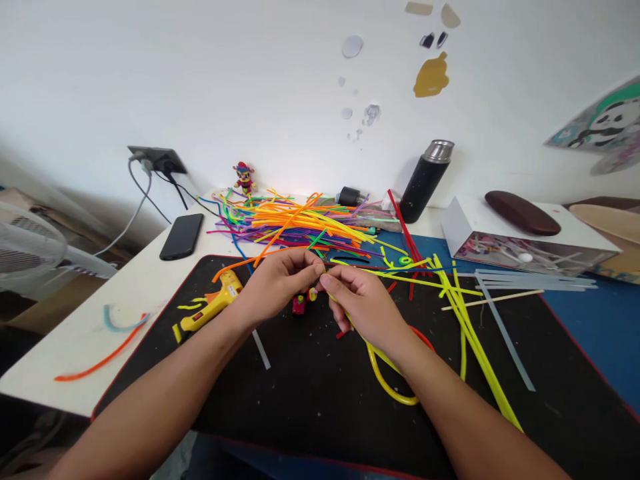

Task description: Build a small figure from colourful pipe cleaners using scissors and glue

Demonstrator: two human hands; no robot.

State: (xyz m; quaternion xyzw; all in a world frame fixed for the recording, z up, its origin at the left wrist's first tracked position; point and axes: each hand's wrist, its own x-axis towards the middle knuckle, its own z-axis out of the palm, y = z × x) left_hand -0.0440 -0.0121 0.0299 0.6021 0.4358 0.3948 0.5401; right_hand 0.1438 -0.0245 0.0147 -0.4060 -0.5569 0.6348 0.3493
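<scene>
Yellow pipe cleaner (385, 373) loops near the bench (65, 347) edge, its end pinched between left hand (277, 283) and right hand (363, 303), both sets of fingers closed on it over the black mat (310, 400). Risk: the wire tip could slip and snag the small red piece (299, 305) just beneath. Glue gun (213, 307) lies left, could burn if hot. Further back, flask (425, 180) stands capped, contents unseen; white box (525, 243) holds sticks.

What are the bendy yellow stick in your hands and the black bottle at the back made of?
The yellow stick pinched by the left hand and right hand looks like a pipe cleaner: probably soft fuzz over thin wire, since it holds a loop. The black bottle seems metal or hard plastic, with a matte black body and a shiny silver top.
</scene>
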